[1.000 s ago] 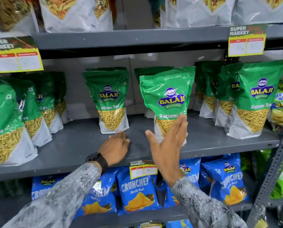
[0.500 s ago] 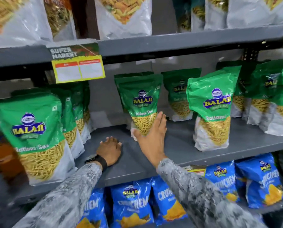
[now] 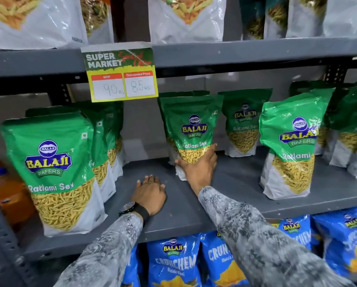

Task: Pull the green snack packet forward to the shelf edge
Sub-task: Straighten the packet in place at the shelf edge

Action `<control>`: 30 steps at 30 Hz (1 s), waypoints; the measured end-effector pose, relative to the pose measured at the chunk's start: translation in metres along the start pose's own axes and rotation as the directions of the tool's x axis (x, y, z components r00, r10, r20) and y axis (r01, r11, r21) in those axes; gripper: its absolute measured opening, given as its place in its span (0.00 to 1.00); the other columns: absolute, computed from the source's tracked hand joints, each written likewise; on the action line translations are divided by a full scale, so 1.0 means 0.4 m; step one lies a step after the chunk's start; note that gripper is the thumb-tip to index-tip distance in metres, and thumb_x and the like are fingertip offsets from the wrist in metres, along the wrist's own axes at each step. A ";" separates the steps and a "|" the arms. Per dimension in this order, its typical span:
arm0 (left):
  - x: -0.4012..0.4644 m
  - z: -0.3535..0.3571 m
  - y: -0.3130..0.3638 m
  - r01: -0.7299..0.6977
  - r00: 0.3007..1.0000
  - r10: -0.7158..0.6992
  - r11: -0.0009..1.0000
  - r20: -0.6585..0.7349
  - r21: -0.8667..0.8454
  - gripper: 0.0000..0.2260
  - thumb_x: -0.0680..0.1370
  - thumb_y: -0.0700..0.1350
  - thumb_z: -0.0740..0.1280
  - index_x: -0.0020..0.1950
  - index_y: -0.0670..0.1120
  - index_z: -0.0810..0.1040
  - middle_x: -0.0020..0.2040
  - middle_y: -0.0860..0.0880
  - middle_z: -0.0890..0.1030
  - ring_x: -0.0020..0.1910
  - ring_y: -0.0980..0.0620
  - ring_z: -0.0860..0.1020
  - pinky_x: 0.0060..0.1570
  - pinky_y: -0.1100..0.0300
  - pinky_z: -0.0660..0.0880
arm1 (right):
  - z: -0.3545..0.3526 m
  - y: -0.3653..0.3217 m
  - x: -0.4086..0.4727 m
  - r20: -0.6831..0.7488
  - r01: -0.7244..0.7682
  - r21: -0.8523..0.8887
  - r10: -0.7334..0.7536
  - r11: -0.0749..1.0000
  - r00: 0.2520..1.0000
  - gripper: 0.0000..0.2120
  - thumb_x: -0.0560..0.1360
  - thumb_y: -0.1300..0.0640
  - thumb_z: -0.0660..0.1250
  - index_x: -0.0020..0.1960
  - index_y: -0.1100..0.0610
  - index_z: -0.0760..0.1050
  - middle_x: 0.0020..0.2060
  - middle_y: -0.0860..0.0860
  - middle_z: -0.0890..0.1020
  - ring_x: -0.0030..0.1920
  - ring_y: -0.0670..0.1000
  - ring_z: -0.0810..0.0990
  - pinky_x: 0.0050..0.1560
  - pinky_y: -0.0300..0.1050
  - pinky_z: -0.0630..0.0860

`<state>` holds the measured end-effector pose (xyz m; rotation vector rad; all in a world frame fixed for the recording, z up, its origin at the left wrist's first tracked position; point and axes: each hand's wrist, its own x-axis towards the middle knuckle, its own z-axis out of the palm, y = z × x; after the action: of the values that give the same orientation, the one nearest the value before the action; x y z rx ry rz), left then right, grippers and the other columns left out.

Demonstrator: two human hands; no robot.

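A green Balaji Ratlami Sev packet (image 3: 192, 131) stands upright toward the back of the grey middle shelf (image 3: 225, 204). My right hand (image 3: 200, 168) wraps around its lower part, thumb on the left side and fingers on the right. My left hand (image 3: 150, 193), with a black watch at the wrist, rests palm down on the bare shelf in front and to the left of the packet, holding nothing. Another packet stands directly behind the gripped one.
Matching green packets stand at the shelf front on the left (image 3: 53, 168) and right (image 3: 291, 146), with more behind (image 3: 244, 123). A price tag (image 3: 121, 73) hangs from the shelf above. Blue Crunchem packets (image 3: 173, 264) fill the shelf below. An orange bottle (image 3: 5, 193) sits far left.
My right hand left the right-hand packet, moved left and has closed around the lower part of the middle packet. The view has shifted left. My left hand stays flat on the shelf.
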<state>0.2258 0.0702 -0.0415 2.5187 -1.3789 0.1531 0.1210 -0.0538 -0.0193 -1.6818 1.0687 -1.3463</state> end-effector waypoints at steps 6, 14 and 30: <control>0.001 0.002 -0.007 -0.003 1.000 0.003 1.000 0.018 -0.008 0.20 0.81 0.50 0.50 0.68 0.42 0.70 0.74 0.41 0.69 0.74 0.43 0.65 0.75 0.44 0.58 | 0.005 -0.009 -0.013 0.001 0.014 -0.047 -0.014 0.999 1.000 0.70 0.61 0.40 0.84 0.83 0.65 0.41 0.75 0.65 0.64 0.75 0.66 0.63 0.75 0.59 0.62; -0.003 -0.002 -0.001 0.001 0.999 -0.001 1.000 0.033 -0.014 0.20 0.82 0.50 0.50 0.68 0.42 0.69 0.74 0.41 0.68 0.75 0.43 0.64 0.76 0.43 0.57 | -0.024 -0.008 -0.055 -0.015 0.038 -0.082 -0.039 0.996 0.999 0.70 0.62 0.40 0.83 0.82 0.67 0.41 0.76 0.65 0.64 0.75 0.66 0.64 0.76 0.58 0.62; -0.008 -0.003 0.001 -0.004 0.997 0.003 1.000 0.079 0.015 0.23 0.82 0.51 0.49 0.74 0.41 0.64 0.77 0.40 0.63 0.78 0.43 0.59 0.77 0.43 0.53 | -0.118 -0.014 -0.176 0.001 0.079 -0.075 -0.079 0.994 0.997 0.68 0.65 0.41 0.82 0.82 0.64 0.39 0.75 0.62 0.63 0.74 0.63 0.63 0.77 0.57 0.60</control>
<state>0.2236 0.0728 -0.0411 2.5596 -1.4170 0.0657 0.0680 0.0113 -0.0319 -1.7945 1.0756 -1.3730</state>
